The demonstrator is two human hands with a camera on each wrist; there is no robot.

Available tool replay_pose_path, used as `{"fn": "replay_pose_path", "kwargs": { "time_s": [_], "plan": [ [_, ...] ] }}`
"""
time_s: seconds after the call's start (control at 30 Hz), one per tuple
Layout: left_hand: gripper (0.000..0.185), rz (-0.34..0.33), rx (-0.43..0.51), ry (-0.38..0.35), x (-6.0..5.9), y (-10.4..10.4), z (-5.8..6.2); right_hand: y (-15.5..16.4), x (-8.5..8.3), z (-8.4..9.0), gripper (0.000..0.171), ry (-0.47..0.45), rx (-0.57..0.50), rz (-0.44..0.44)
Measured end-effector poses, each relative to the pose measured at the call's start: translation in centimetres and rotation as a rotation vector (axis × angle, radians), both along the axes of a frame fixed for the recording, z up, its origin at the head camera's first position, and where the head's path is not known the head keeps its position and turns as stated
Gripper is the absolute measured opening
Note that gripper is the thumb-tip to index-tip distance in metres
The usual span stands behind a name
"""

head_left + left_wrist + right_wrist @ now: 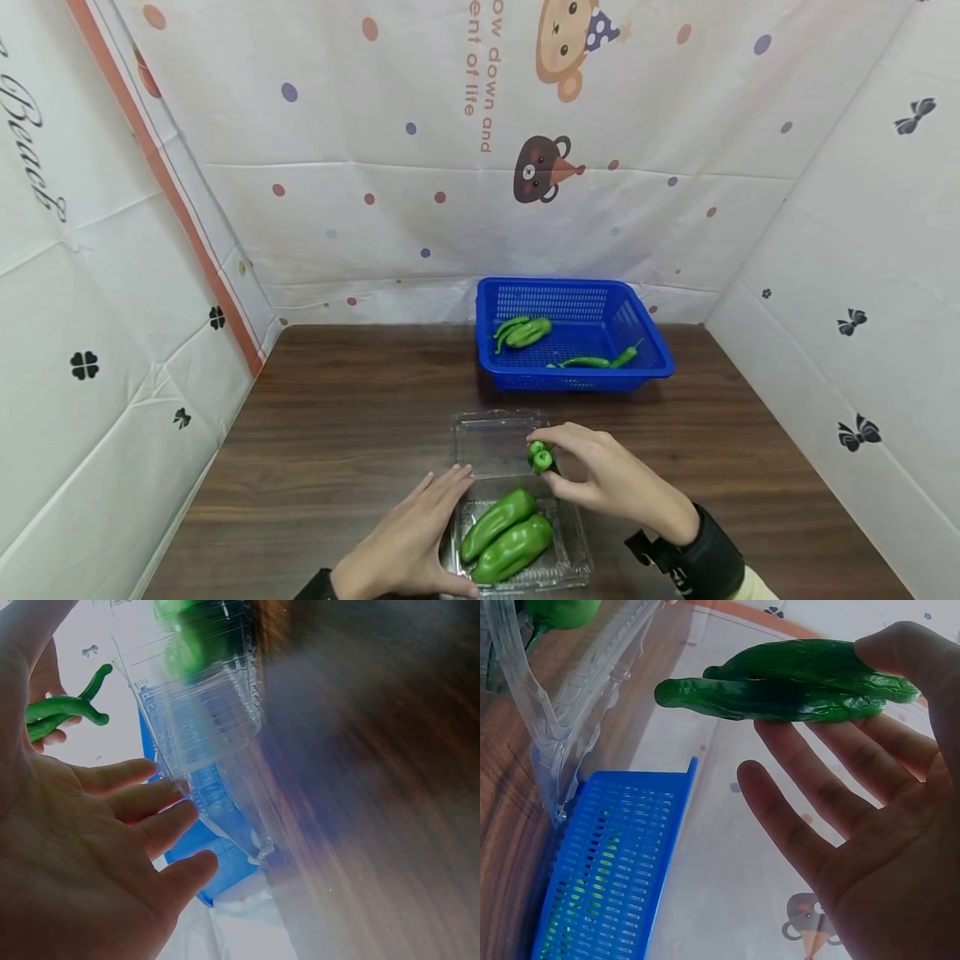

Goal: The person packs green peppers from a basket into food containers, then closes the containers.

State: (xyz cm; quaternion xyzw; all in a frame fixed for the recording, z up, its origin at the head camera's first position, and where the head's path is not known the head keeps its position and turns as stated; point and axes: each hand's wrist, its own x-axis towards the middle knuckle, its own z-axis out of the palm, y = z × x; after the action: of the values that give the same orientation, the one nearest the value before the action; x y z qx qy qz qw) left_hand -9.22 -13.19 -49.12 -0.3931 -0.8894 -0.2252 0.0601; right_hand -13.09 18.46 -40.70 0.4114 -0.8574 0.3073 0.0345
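Note:
Thumb and fingertips of my right hand (607, 471) pinch a pair of slim green peppers (795, 686), lying side by side in the right wrist view. In the head view these are raised over the hinge area of an opened clear plastic box (576, 546), with their ends toward me. My left hand (405, 537) is spread along the box's left side. Its fingers are fairly straight, and in the left wrist view some fingertips touch the clear wall. Two plump green peppers (516, 550) lie side by side in the box's near half.
Behind the box stands a blue plastic basket (570, 383). Plump green peppers (528, 332) lie at its left, thin green peppers (588, 362) along its near side. The wooden table (337, 417) is bordered by printed white sheets (360, 233) behind and at both sides.

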Motion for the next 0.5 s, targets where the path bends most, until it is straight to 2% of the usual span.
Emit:
{"fn": "replay_pose_path", "kwargs": {
  "time_s": [0.3, 0.5],
  "plan": [
    [0.125, -0.003, 0.012, 0.003, 0.0, 0.0, -0.2, -0.4, -0.1, -0.1, 0.043, 0.022, 0.051, 0.004],
    [0.126, -0.01, 0.023, 0.001, 0.0, -0.1, -0.3, -1.1, 0.1, 0.2, 0.038, 0.096, 0.115, 0.02]
  ]
}}
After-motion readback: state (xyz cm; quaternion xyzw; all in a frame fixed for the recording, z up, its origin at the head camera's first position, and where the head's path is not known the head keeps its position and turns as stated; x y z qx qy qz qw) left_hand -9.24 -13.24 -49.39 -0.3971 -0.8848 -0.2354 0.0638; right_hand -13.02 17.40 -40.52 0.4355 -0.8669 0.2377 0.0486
